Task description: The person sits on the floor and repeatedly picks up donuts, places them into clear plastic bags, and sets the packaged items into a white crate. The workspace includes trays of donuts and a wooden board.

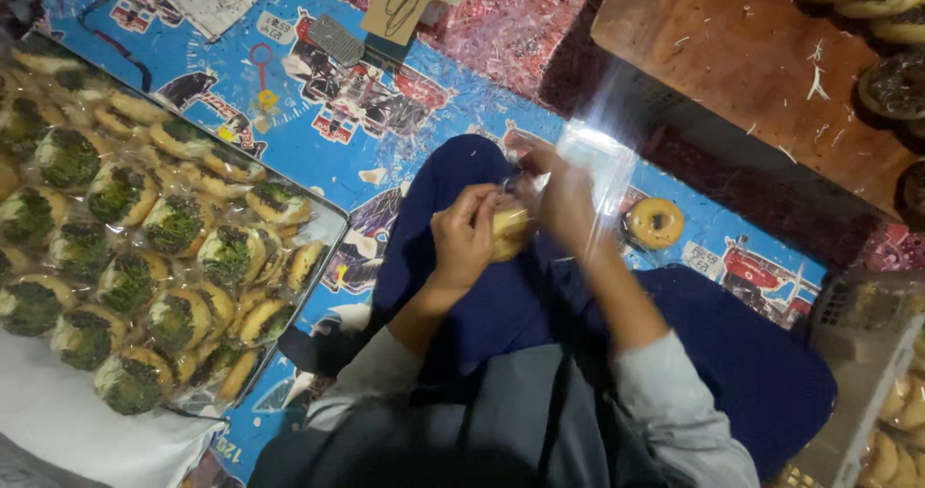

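Note:
My left hand (pixel 464 239) grips a pale yellow doughnut (pixel 509 233) over my lap. Beside it, my right hand (pixel 564 199) holds a clear plastic bag (pixel 599 165) that stands up from my fingers and catches the light. The doughnut sits at the bag's lower end, between both hands; how far it is inside I cannot tell. One bare doughnut (pixel 655 223) lies on the blue patterned mat (pixel 318 131), just right of my right hand.
A tray (pixel 328 220) at the left is piled with several bagged doughnuts with green topping. A wooden board (pixel 742 64) at the upper right carries chocolate-topped doughnuts along its edge. A pale crate (pixel 867 372) with more doughnuts stands at the lower right.

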